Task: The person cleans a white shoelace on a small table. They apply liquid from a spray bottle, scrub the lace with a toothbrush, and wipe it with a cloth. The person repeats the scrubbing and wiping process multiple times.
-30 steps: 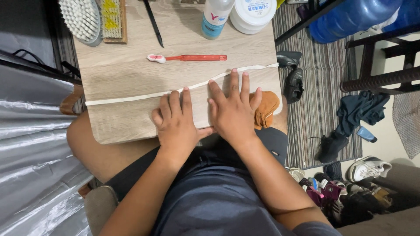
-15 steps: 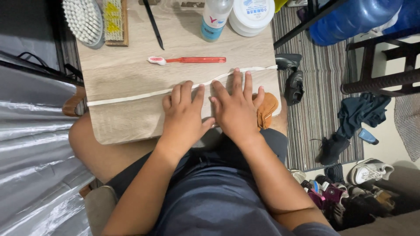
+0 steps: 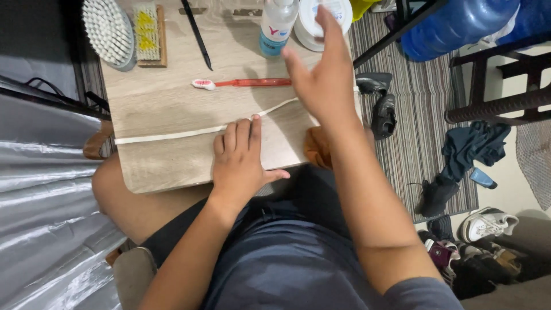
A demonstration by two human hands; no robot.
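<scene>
A wooden board (image 3: 166, 103) rests across the person's lap. On it, a toothbrush (image 3: 241, 83) lies behind a shoelace (image 3: 172, 134); two brushes (image 3: 109, 28) sit far left, a bottle (image 3: 277, 23) and tub (image 3: 313, 20) far right. Shoes (image 3: 381, 106) lie on the rug (image 3: 419, 115) to the right.

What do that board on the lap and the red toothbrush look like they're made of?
The board looks like wood or wood-look laminate: pale grain streaks, matte surface; which one I cannot tell. The red toothbrush looks like smooth plastic, with a slight sheen and a white bristle head. The left hand rests flat on the board.
</scene>
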